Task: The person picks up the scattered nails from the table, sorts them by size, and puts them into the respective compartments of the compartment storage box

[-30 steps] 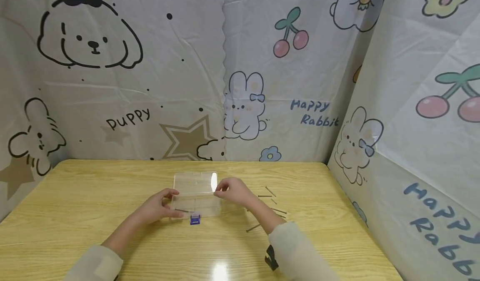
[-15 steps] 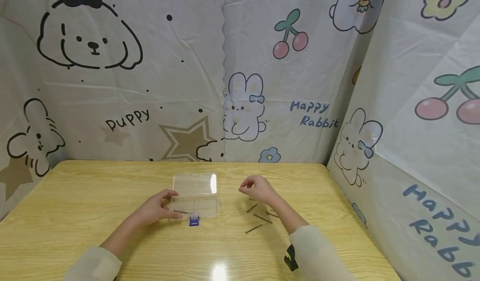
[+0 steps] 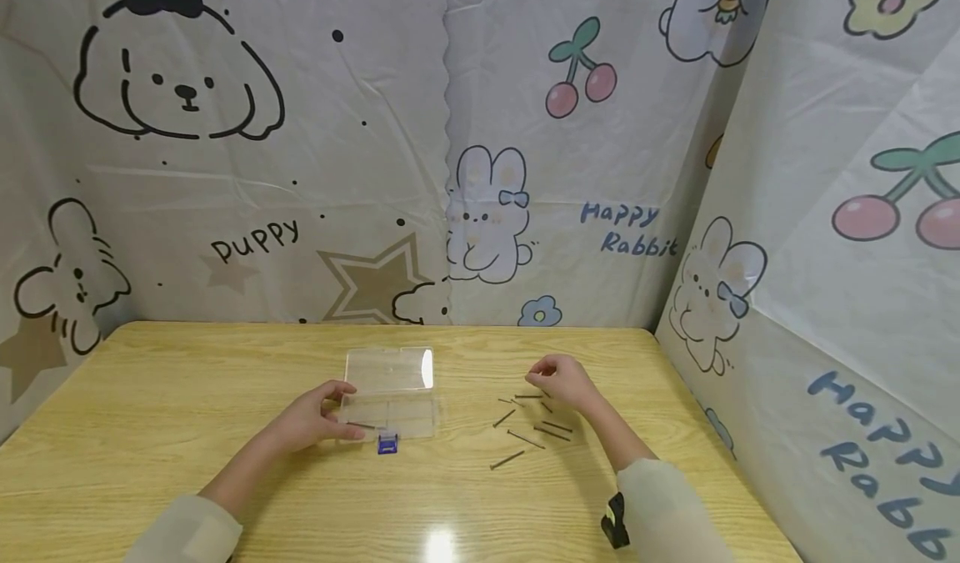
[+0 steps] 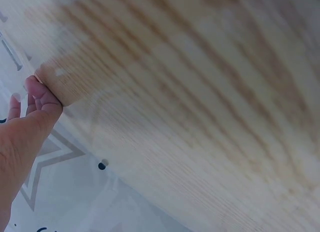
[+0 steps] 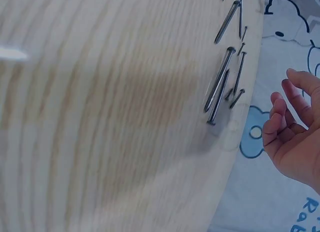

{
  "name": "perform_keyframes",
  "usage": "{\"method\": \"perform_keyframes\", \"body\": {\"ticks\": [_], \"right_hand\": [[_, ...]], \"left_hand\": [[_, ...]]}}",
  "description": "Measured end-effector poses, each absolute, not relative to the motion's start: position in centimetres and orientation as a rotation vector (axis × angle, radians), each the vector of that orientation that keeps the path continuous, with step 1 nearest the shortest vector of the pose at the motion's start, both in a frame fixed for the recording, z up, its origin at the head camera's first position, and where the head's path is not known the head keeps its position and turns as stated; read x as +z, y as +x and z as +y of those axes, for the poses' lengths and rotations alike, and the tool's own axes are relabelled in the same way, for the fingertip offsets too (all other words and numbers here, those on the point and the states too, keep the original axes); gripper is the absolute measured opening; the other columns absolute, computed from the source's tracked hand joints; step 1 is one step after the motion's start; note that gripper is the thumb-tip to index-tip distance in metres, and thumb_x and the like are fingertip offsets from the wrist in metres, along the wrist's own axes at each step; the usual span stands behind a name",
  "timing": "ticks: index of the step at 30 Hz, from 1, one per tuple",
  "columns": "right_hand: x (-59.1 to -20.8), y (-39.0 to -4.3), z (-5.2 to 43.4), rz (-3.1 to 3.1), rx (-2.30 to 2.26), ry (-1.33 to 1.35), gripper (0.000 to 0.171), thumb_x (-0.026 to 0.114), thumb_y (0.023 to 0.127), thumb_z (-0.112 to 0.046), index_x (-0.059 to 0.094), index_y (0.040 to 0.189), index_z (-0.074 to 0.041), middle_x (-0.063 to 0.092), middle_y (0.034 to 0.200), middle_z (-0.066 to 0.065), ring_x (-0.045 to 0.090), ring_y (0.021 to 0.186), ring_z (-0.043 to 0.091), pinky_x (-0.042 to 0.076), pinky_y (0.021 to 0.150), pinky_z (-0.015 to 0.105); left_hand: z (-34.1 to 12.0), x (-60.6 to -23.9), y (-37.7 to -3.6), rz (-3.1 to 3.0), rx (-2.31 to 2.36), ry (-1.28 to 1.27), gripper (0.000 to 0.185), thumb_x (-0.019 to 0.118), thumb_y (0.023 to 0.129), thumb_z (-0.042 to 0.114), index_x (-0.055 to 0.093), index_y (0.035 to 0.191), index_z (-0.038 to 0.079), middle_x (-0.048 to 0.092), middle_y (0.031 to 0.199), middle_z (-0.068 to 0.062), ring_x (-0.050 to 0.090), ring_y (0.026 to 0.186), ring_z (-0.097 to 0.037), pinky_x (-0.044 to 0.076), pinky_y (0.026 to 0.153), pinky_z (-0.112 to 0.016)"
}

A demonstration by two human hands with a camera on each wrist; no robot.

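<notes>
Clear plastic makes up the box (image 3: pixel 411 413) on the pale wood-grain table (image 3: pixel 330 505), and only the head view shows it whole: lid (image 3: pixel 386 369) swung back towards twelve o'clock, blue latch (image 3: pixel 387 444) at six. The left hand (image 3: pixel 318 413) grips its end at nine o'clock, thumb at the near edge, fingers behind; the left wrist view catches that hand at its own nine o'clock edge.

Nails (image 3: pixel 526 439) lie scattered between three and four o'clock of the box. The right hand (image 3: pixel 566 382) hovers at about one o'clock of their middle, hiding some in the head view. The right wrist view reveals its palm side: fingers loosely bent, thumb and forefinger narrowly apart, holding nothing visible. That view also brings out the nails' grey metal shine, flat heads and mixed lengths, two long ones just beside each other. A dark, nail-like piece (image 3: pixel 362 425) lies in the box's near-left compartment, towards eight o'clock.
</notes>
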State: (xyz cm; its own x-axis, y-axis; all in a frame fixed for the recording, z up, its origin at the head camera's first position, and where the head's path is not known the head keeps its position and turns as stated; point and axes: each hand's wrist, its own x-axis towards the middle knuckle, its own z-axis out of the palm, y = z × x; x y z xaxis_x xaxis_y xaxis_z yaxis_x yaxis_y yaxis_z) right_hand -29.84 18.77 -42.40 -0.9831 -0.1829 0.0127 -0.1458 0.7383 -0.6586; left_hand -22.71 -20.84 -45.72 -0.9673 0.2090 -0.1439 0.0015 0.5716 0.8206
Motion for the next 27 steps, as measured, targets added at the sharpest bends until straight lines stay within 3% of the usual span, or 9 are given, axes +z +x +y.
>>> {"method": "perform_keyframes", "body": {"ticks": [27], "right_hand": [[-44.7,-27.7,22.2,2.847,-1.036,-0.27,0.009,0.067,0.085,-0.018,0.068,0.086,-0.008,0.058,0.079,0.001,0.048,0.073,0.013,0.039,0.065,0.028]], "left_hand": [[-20.7,-45.8,-22.8,2.594,1.33,0.147,0.081,0.082,0.068,0.036,0.045,0.132,0.005,0.044,0.13,-0.022,0.048,0.086,-0.021,0.04,0.066,-0.029]]}}
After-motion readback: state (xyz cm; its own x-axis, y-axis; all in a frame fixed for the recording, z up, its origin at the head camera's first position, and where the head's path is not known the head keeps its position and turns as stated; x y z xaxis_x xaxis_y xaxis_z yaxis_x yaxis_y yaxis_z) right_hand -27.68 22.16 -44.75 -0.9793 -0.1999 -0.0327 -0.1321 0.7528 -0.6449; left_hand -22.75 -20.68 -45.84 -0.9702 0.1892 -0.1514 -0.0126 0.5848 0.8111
